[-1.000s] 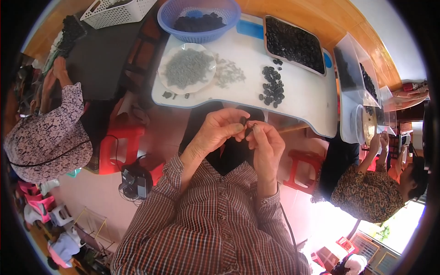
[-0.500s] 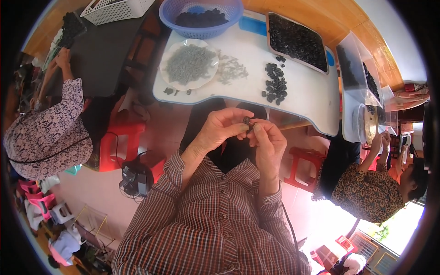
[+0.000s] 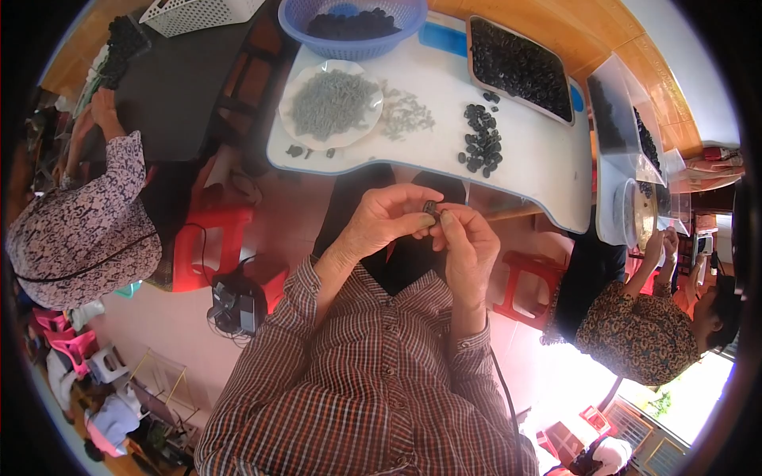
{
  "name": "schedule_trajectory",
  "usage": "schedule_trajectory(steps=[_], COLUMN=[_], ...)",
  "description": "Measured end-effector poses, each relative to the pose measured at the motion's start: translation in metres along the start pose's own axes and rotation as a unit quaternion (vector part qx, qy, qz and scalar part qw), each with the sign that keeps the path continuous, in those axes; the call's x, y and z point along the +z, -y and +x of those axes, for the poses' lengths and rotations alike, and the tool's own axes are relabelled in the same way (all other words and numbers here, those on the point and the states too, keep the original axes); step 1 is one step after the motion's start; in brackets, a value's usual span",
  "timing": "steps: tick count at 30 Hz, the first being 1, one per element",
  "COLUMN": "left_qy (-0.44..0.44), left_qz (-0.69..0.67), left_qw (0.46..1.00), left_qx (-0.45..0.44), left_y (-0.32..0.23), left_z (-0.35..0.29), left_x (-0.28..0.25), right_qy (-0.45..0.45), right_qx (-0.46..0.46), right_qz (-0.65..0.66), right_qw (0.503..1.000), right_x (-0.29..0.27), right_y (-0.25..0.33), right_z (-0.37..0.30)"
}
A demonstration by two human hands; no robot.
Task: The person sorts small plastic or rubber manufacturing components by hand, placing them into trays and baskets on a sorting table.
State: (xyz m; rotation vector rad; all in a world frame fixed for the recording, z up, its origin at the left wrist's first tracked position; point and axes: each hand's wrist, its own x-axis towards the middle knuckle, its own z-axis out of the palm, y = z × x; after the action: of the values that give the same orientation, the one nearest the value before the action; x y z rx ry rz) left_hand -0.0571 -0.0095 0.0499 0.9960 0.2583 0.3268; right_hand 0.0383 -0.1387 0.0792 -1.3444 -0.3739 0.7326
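Now that the small dark piece (image 3: 429, 208) shows more of its face, it remains in work just off the white surface (image 3: 544, 163); your left hand (image 3: 382, 220) has it in a pinched grip, while your right hand (image 3: 470, 239) is close beside it, its grip unclear.

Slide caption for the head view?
Left hand pinches a small dark piece, right hand against it, beside a blue-edged white table bearing a scalloped white plate.

Pinkish floor (image 3: 151, 325), red stools (image 3: 232, 230), orange-tan tiled wall (image 3: 665, 99)
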Motion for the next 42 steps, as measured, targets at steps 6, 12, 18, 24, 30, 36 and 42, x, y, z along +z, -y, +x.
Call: schedule_trajectory(steps=[6,12,18,24,30,36,42], left_qy=[-0.021,-0.015,-0.010,-0.012,-0.016,-0.019,-0.022], left_qz=[0.041,0.150,0.174,0.186,0.225,0.262,0.260], left_qw=[0.998,0.981,0.980,0.977,0.968,0.950,0.952], left_qx=[0.049,0.122,0.100,0.101,0.107,0.168,0.159], left_y=[0.004,0.006,0.002,-0.001,0.000,0.009,0.009], left_z=[0.002,0.002,-0.001,-0.001,0.000,0.003,0.002], left_x=[0.004,0.000,0.000,0.002,0.000,-0.003,-0.004], right_qy=[-0.004,-0.004,-0.005,-0.003,-0.002,0.011,0.019], right_qx=[0.000,-0.004,-0.001,-0.002,0.002,-0.005,-0.003], right_qz=[-0.027,-0.054,-0.064,-0.067,-0.070,-0.077,-0.070], right_qw=[1.000,0.999,0.998,0.998,0.998,0.997,0.997], right_x=[0.000,-0.001,-0.001,-0.001,-0.002,-0.004,-0.004], right_y=[0.000,-0.004,-0.005,-0.006,-0.007,-0.011,-0.012], right_z=[0.000,0.001,0.001,0.001,0.002,0.005,0.005])
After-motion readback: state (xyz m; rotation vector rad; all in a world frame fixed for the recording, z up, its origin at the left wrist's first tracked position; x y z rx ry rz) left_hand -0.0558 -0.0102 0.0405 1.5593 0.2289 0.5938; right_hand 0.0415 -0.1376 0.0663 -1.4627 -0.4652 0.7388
